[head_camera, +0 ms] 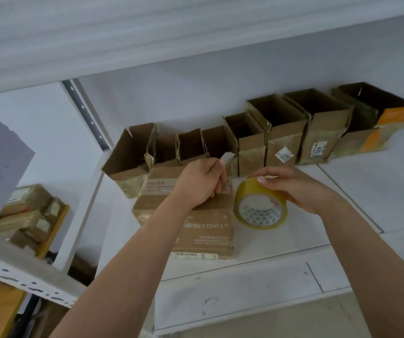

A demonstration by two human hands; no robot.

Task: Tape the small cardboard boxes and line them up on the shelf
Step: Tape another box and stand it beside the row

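My left hand (pixel 199 182) pinched the free tape end (pixel 226 158) between thumb and fingers, its heel resting on the closed box (pixel 196 230) beneath it. Just right of that hand, my right hand (pixel 291 186) gripped the tape roll (pixel 260 208), which stood on edge on the shelf (pixel 342 215), touching the box's right side. Behind both hands, a row of open boxes (pixel 257 132) lined the back wall.

Both forearms are bare up to the frame's lower edge, with no sleeve, watch or bracelet showing. The left hand (pixel 199 182) and right hand (pixel 293 189) wear no gloves or rings (fingernails short, unpainted).
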